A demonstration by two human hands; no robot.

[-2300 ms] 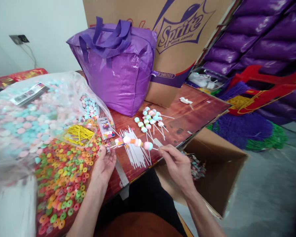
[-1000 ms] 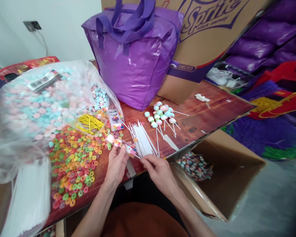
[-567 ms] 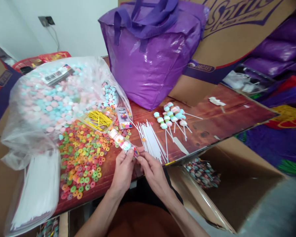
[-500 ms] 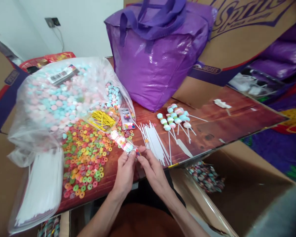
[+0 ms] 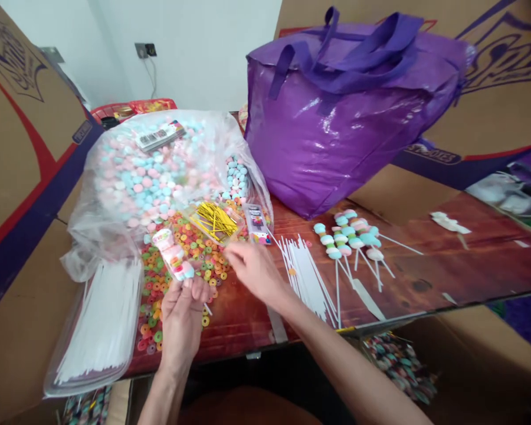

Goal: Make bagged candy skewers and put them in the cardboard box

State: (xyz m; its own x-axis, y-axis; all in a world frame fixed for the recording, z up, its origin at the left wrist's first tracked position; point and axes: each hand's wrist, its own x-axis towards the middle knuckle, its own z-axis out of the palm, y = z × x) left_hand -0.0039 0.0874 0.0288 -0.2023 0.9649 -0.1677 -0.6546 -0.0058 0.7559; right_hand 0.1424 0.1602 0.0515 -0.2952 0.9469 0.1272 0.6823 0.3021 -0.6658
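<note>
A marshmallow skewer (image 5: pixel 173 255), strung with coloured rings and covered in clear wrap, leans up to the left from my left hand (image 5: pixel 183 307). That hand is closed around its lower end, and the white stick shows below the fingers. My right hand (image 5: pixel 256 271) is by the near corner of a clear packet of gold twist ties (image 5: pixel 216 221). Its fingers are curled together; whatever is between them, if anything, is hidden. Loose ring candies (image 5: pixel 153 324) spread under and around the left hand. To the right of my right hand lie loose white sticks (image 5: pixel 305 274).
Behind stand a clear bag of pastel marshmallows (image 5: pixel 146 177) and a large purple bag (image 5: pixel 336 136). Several unwrapped marshmallow skewers (image 5: pixel 349 233) lie at right. A bag of white sticks (image 5: pixel 100 324) is at left. Cardboard boxes (image 5: pixel 469 348) surround the wooden table (image 5: pixel 407 277).
Both hands were together at the skewer's lower end. My left hand has carried the skewer left, and my right has let go and moved to the twist ties. The view has turned left.
</note>
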